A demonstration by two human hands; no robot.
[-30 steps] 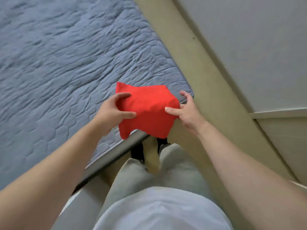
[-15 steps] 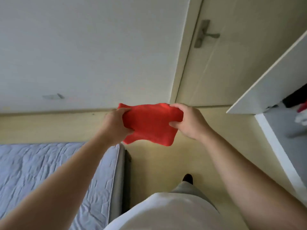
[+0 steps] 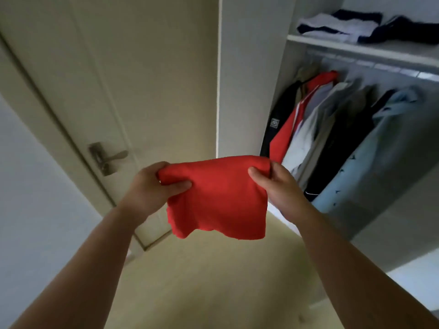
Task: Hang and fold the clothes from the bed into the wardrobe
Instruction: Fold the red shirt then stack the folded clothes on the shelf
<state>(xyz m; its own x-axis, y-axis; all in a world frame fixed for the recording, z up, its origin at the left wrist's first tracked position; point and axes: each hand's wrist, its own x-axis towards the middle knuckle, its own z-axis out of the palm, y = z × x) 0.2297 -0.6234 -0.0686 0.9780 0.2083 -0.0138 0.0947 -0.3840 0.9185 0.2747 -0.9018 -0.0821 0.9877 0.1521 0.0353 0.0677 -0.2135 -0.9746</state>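
Red garment [image 3: 218, 198] nearer wardrobe [image 3: 249, 91], between fingers [image 3: 162, 167]

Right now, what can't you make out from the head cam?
Head view only:
- Red folded garment: its type; folds hide it.
- Left hand and right hand: fingers behind the cloth, so the full grip is hidden.
- Folded clothes on the shelf: cut off by the top and right edges.
- Hanging clothes: hangers blurred, in shadow.
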